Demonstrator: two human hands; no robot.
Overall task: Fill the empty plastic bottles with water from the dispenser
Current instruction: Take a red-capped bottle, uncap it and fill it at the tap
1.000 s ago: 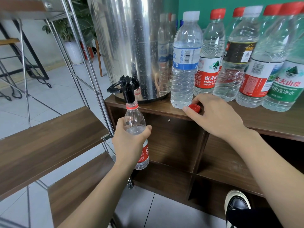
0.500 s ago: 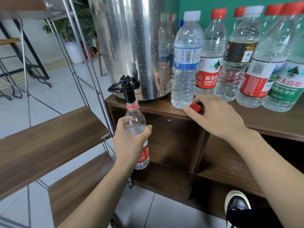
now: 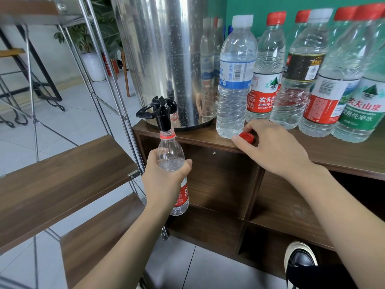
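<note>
My left hand [image 3: 164,180] grips a clear plastic bottle [image 3: 169,151] with a red label, its open neck right under the black tap [image 3: 159,113] of the steel dispenser [image 3: 166,59]. Water stands in the bottle up to about its shoulder, at the level of my fingers. My right hand [image 3: 270,147] rests on the cabinet top [image 3: 343,155], fingers curled over a loose red cap [image 3: 246,137]. Several capped bottles stand in a row on the cabinet, the nearest with a white cap and blue label [image 3: 235,80].
A metal-framed rack with wooden shelves [image 3: 62,170] stands close on the left of the cabinet. Open cubbies [image 3: 218,180] lie below the cabinet top. A shoe [image 3: 300,259] is on the tiled floor at lower right.
</note>
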